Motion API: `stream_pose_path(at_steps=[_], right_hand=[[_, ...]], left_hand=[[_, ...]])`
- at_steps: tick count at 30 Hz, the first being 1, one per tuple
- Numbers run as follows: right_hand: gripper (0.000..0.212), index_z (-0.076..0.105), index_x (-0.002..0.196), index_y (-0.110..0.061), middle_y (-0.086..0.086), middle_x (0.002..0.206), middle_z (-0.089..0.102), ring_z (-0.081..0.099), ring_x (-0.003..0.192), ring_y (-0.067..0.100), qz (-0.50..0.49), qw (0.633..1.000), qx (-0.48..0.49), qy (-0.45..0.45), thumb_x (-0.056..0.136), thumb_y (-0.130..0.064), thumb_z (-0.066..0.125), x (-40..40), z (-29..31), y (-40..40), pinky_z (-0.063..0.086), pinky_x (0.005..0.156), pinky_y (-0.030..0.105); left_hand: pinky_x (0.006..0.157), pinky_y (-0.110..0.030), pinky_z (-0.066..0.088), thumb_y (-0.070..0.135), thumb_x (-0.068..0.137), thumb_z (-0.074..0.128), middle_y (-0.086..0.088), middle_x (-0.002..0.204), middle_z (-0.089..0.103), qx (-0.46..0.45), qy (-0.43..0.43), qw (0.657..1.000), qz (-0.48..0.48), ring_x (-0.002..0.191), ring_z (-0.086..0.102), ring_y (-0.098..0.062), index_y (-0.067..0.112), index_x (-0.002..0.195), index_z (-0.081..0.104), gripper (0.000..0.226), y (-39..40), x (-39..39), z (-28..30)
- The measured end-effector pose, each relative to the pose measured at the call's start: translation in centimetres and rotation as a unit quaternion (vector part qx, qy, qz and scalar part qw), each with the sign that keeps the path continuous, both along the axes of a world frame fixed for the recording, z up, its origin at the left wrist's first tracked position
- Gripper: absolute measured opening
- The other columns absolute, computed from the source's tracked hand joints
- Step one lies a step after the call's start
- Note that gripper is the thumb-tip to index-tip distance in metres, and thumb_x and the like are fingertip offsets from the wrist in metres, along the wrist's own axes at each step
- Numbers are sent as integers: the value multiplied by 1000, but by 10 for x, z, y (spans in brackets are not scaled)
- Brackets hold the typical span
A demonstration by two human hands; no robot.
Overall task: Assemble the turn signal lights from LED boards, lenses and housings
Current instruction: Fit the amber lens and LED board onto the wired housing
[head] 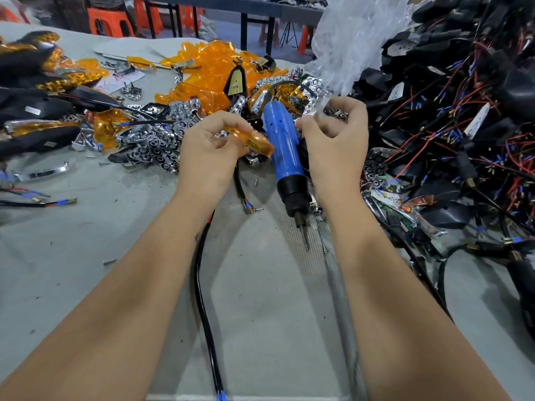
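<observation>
Head view is showing both hands raised over the grey tabletop (86, 256), just in front of the parts heap. The left hand (212, 149) is pinching an amber lens (256, 143) in a narrow grip, thumb and fingers curled round its near end while the far end is sticking out toward the blue electric screwdriver (282, 151). The right hand (335, 137) is curling its fingers round a small chrome reflector piece (320, 107), though what exactly it is holding is partly hidden.

The screwdriver is lying between the wrists with its bit pointing toward the person, so a forearm dropping carelessly is likely to knock it or catch on the tip. The lens is being held by one end only; pressing it against another part at an angle is likely to make it slip or crack. Loose screws (110, 261) are lying scattered on the tabletop, and the tangled wired housings (463, 125) on the right are crowding the right wrist, so a wire could snag and drag parts off the pile.
</observation>
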State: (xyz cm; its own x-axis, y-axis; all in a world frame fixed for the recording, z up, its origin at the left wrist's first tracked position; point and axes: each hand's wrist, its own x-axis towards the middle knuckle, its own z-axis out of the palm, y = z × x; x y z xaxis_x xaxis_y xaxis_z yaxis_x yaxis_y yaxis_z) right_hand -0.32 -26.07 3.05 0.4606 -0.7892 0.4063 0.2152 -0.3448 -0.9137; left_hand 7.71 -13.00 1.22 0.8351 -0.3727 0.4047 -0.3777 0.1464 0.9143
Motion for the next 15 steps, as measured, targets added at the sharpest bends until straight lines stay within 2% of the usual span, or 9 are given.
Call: stream_pose_path(at_steps=[1,3,6,8,11,13,15], right_hand=[[39,46,110,-23,-7,68,71,65,68,11,-4,1000,8,-1,85,-8,72,0,0,-1,56,84,35],[43,46,113,-21,-5,72,73,69,74,16,2,1000,18,1,84,-8,74,1,1,-2,56,87,40],[30,54,101,-21,-6,69,73,66,68,9,45,999,14,8,84,-8,76,1,2,-4,57,78,30],[25,58,91,-21,-3,72,74,68,71,14,76,997,13,7,84,-3,74,1,3,-4,57,77,29],[22,62,86,-14,12,91,74,69,85,23,98,995,15,1,82,6,70,3,2,-4,58,88,44],[19,63,84,-12,8,88,72,65,80,18,100,995,21,0,81,4,72,3,2,-3,57,86,47],[15,64,84,-7,7,80,67,60,75,18,108,994,31,-9,79,0,76,3,2,-3,56,81,48]], left_hand=[[76,-29,60,-11,91,58,16,81,72,-15,16,1000,-11,85,71,-5,22,78,68,37,0,0,0],[70,-24,58,-9,92,58,7,81,75,-21,38,999,-21,86,74,-13,19,81,69,32,-2,0,1],[74,-24,58,-7,87,67,-1,85,77,-25,56,998,-33,88,74,-17,16,88,72,24,-4,1,0],[77,-24,57,-8,83,69,1,87,76,-23,72,996,-41,90,74,-17,19,92,72,29,-5,2,-1],[80,-23,57,-9,87,59,-2,93,77,-68,154,983,-76,95,73,-18,13,100,70,28,-5,5,-2],[80,-23,57,-6,92,55,-7,103,75,-94,184,975,-84,98,73,-18,9,106,68,25,-5,6,-3],[82,-25,57,-7,94,56,-9,113,71,-94,175,977,-75,103,71,-17,13,113,66,29,-6,6,-4]])
